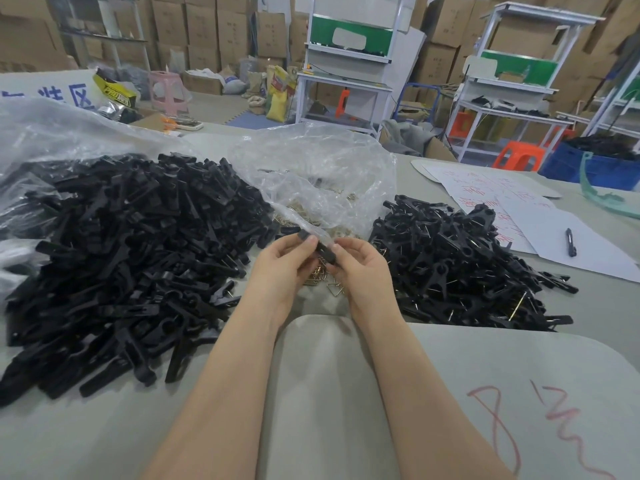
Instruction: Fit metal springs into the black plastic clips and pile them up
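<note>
Both forearms reach forward side by side over the grey surface (pixel 346 393), palms turned toward each other. The left hand (pixel 282 268) and right hand (pixel 360 268) each keep a closed fingertip grip on one black clip (pixel 323 249), held tilted between them just above loose springs (pixel 329 282) beside a clear bag (pixel 311 174). Two heaps flank the hands: the larger heap (pixel 138 254) on the left, the smaller heap (pixel 460 268), with metal showing, on the right; their pieces are too many to count.

head cam | worn, wide-angle | faces forward-down | table (pixel 450 375) close, warehouse beyond
</note>
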`<state>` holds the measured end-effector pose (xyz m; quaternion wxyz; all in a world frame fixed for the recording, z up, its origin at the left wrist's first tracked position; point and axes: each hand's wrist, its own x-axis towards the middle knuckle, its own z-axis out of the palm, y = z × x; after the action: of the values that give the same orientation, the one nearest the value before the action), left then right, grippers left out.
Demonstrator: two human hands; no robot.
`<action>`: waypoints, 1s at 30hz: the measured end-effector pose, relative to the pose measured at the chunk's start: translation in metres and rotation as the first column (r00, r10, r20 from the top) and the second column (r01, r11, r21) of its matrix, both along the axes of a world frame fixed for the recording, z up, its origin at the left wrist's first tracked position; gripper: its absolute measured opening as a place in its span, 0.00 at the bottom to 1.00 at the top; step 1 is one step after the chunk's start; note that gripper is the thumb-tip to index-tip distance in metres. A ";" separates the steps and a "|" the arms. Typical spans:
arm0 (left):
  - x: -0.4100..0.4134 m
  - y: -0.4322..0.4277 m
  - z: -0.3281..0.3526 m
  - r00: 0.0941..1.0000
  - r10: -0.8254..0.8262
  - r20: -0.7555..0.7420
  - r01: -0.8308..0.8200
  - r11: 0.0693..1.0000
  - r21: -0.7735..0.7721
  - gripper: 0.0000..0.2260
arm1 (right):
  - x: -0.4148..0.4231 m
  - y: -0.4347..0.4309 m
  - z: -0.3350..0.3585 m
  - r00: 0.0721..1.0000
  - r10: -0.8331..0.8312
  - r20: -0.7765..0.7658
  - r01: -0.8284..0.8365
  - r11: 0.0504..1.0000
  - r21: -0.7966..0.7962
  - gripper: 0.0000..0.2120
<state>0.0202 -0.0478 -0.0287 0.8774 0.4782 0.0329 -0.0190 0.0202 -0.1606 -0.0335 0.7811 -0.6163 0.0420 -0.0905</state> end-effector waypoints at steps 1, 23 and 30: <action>0.000 0.002 0.001 0.999 0.022 -0.029 -0.024 0.998 -0.062 0.01 | 0.000 -0.002 -0.002 0.997 -0.078 0.013 0.079 0.979 -0.188 0.04; 0.000 0.010 0.007 0.965 -0.004 -0.264 -0.125 0.872 -0.473 0.02 | -0.007 0.002 0.002 0.994 -0.104 -0.027 -0.024 0.037 -0.999 0.10; 0.002 0.010 0.003 0.972 -0.031 -0.235 -0.069 0.912 -0.404 0.02 | -0.003 0.001 -0.003 0.988 -0.149 0.040 0.065 0.166 -0.984 0.13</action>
<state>0.0222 -0.0378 -0.0254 0.9480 0.2778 0.1368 -0.0737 0.0170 -0.1599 -0.0364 0.1925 -0.9716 0.0427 -0.1306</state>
